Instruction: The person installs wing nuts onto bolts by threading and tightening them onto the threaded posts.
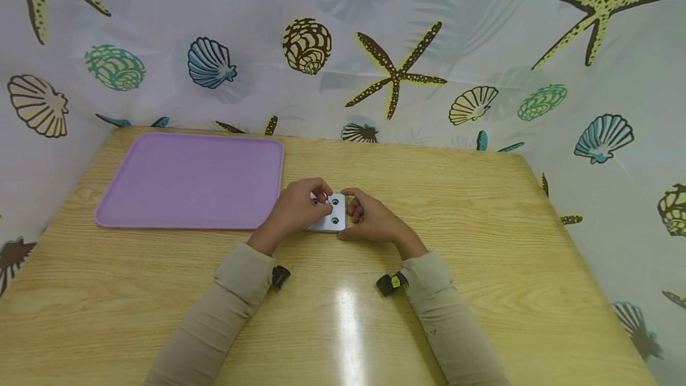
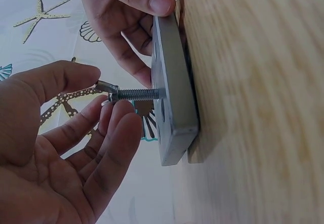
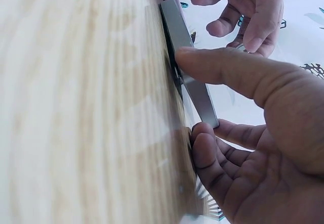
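Observation:
A thick silver metal plate (image 1: 326,226) with several countersunk holes lies on the wooden table, partly covered by the hands. From one hole a threaded wing screw (image 2: 132,94) stands out at right angles to the plate face. My left hand (image 1: 297,206) has thumb and curled fingers around the screw's winged head, the thumb tip right at one wing. On the plate's right end, my right hand (image 1: 377,219) grips it across the edges, thumb on the near edge and fingers at the far corner. The screw's lower end is hidden in the plate.
A lilac tray (image 1: 187,223) lies to the left on the table (image 1: 482,267), its right rim close to my left hand. Behind the table hangs a white cloth (image 1: 257,100) printed with shells and starfish. A black strap device (image 1: 387,283) sits at each wrist.

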Demonstrator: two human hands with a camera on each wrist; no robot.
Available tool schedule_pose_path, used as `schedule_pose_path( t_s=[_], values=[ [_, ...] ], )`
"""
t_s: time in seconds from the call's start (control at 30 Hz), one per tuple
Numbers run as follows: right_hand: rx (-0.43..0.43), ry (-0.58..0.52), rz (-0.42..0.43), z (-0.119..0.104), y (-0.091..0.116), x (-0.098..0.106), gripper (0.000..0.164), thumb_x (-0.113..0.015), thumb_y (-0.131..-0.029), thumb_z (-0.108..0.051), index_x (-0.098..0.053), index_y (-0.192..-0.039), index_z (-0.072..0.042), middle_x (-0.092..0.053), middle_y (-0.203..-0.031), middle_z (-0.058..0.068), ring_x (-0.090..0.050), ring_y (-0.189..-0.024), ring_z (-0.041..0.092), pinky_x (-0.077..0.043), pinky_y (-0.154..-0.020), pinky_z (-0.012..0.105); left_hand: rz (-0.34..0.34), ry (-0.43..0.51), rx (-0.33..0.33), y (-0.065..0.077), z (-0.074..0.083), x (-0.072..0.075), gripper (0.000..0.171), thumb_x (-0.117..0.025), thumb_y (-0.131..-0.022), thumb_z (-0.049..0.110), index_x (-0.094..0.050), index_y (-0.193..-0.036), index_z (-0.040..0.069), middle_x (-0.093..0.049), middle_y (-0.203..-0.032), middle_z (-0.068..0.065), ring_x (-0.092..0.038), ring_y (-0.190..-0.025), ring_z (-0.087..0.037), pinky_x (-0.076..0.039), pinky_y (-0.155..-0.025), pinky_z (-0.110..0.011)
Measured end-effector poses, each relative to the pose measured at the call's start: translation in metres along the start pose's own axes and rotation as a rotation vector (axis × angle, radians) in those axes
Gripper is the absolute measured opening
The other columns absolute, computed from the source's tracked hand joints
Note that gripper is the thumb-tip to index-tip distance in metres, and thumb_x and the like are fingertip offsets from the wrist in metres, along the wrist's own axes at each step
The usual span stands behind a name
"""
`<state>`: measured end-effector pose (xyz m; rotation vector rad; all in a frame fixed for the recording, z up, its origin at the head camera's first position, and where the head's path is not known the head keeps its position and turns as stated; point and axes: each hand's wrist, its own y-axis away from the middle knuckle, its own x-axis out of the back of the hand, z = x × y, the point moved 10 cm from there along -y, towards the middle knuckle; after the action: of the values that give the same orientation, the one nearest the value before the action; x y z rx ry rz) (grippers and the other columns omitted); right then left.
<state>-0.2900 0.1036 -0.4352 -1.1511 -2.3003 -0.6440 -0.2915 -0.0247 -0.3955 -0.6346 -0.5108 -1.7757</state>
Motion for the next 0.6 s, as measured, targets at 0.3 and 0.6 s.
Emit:
schedule_pose_path(
  t_s=[0.3,0.6],
  values=[
    [-0.004,0.002,-0.005,0.0004,-0.0013,0.0001,0.085,-0.084,-0.078,-0.015,-0.037,-0.148,-0.007,-0.054,-0.106,0.009,-0.051,-0.086,0.017,-0.045,-0.081,0.029,-0.005,0.002,0.006,-0.0012,-0.0016,-0.0002,0.023,-0.068,-0.085,0.015,-0.070,-0.108,0.011,-0.069,-0.096,-0.004,-0.059,-0.078,-0.017,-0.044,-0.068,-0.027],
    [-0.003,0.001,-0.002,0.0004,-0.0005,0.0004,0.083,-0.084,-0.079,-0.014,-0.039,-0.147,-0.006,-0.055,-0.105,0.010,-0.050,-0.085,0.017,-0.045,-0.080,0.028,-0.009,-0.003,0.009,-0.0024,-0.0041,0.0010,0.018,-0.068,-0.087,0.013,-0.070,-0.105,0.010,-0.070,-0.097,-0.006,-0.063,-0.078,-0.017,-0.046,-0.068,-0.027]
  ],
)
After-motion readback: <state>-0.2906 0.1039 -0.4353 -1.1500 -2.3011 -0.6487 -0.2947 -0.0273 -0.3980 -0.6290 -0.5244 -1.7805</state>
